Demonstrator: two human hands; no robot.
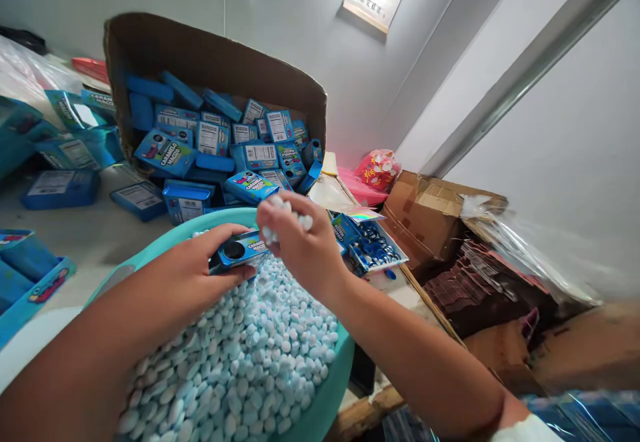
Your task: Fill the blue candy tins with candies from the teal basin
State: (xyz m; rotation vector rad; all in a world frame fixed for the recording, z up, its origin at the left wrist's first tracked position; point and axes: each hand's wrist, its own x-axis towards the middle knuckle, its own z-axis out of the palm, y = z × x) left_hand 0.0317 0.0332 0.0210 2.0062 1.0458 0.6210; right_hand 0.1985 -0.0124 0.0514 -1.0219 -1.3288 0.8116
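A slim, bright-blue candy box (251,249) is above the far part of a teal basin (344,362), tilted a little, with a narrow printed side facing the wearer. That side bears a dark round spot at its left and white lettering to its right, the upper line reading CARAMELO.

The left hand (207,259) grips the box from the left, thumb along the near edge and fingers around the far side; the forearm comes in from the near left. The right hand (307,249) is curled around a handful of small white candies (285,214), held just at the box's right end, with the wrist bent and the forearm running back to the near right. The end of the box there is hidden behind the hand.

Beneath both hands, a heap of pale blue and white oval candies (240,362) fills the basin. Beyond it, a cardboard carton (215,42) lies with its mouth toward the wearer, full of jumbled blue boxes (260,155), some spilling onto the table (125,225). Right of the hands is a white tray (400,259) of small round caps (373,249).
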